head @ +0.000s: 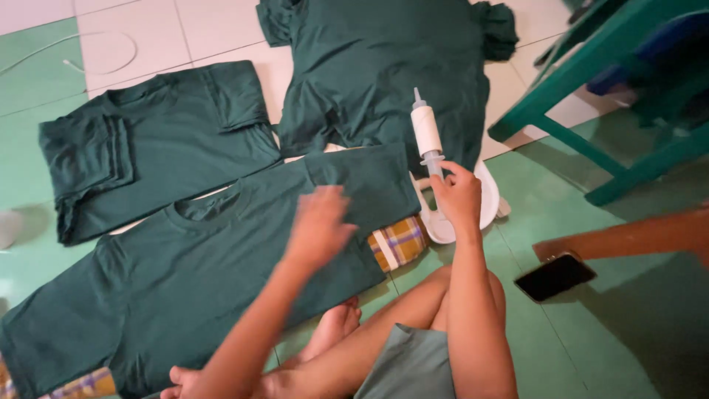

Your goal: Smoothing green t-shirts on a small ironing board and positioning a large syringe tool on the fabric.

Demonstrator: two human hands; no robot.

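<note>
**Head cam: syringe upright in the right hand, left hand flat over the shirt**

Head view looks down at a tiled floor [591, 355] with three dark green shirts. Biggest, the spread t-shirt [185, 281], lies straight ahead and to the left, long axis running from lower left to upper right. The left hand [319, 225] hovers over its upper edge, fingers apart and blurry, gripping nothing. It's clearly the nearer one to the cloth. The right hand [458, 196] sits just beyond the shirt's right sleeve, clamped on the plunger end of a white syringe [427, 133], nozzle pointing up and away, above a white dish [489, 199].
</note>
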